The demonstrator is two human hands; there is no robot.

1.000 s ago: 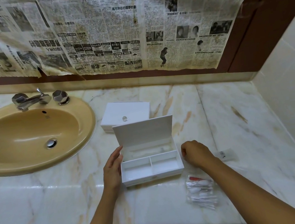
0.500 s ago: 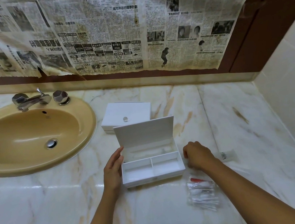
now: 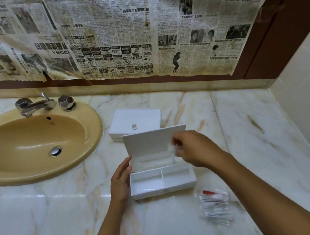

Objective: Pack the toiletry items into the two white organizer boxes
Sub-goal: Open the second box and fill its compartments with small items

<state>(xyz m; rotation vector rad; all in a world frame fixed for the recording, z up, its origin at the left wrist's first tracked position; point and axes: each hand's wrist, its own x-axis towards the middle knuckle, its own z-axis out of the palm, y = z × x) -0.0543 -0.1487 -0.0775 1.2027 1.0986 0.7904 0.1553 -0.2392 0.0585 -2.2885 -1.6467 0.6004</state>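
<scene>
Since before, right hand (image 3: 194, 148) has risen from the marble counter (image 3: 253, 143) to above the open white compartmented box (image 3: 162, 180) at frame centre, fingers pinching a blurred clear packet (image 3: 172, 147); its contents are unreadable. Left hand (image 3: 120, 182), fingers straight, rests against the box's left side.

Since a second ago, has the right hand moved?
Yes. The right hand left the counter right of the open box and now hangs over its rear compartment, pinching something small and blurred.
</scene>
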